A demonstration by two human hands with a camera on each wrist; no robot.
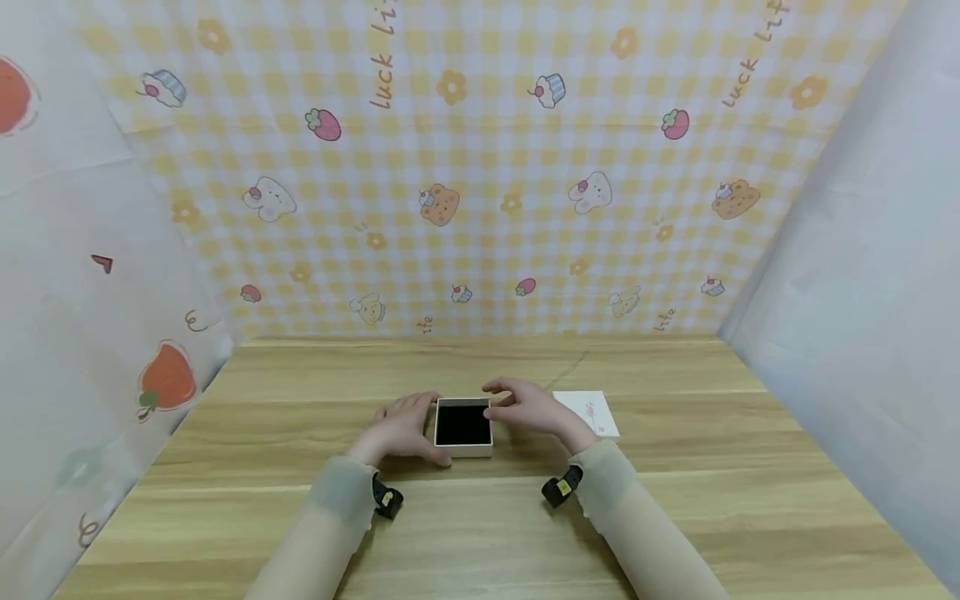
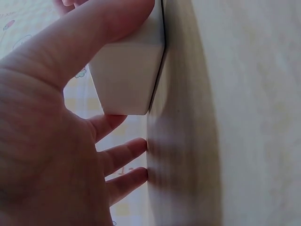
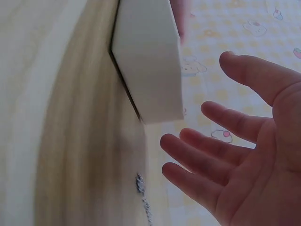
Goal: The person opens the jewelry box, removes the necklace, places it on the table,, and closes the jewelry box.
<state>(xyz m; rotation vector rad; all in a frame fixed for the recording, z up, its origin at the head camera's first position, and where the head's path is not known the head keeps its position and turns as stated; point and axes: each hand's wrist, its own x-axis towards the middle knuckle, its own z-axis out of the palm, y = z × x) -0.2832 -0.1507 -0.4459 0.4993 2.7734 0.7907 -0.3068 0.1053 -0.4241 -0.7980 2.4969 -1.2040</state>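
Observation:
A small white box [image 1: 463, 451], lidless, stands on the table with a black inside facing up. My left hand [image 1: 407, 427] holds it at its left end, the thumb on the near wall and the index finger at the far side. In the left wrist view, that thumb [image 2: 108, 23] lies along the box wall [image 2: 127, 75], while the other fingers spread toward the tabletop. Beside the box's right end, my right hand [image 1: 528, 406] has its fingers apart and holds nothing. A gap separates the right fingers [image 3: 197, 155] from the box [image 3: 150, 70] in the right wrist view.
Right of my right hand lies a white square piece [image 1: 581, 407] with pink print, a lid or card. A thin chain [image 1: 567, 372] stretches across the wooden table [image 1: 480, 533] behind it. A checked cloth [image 1: 480, 167] hangs at the back.

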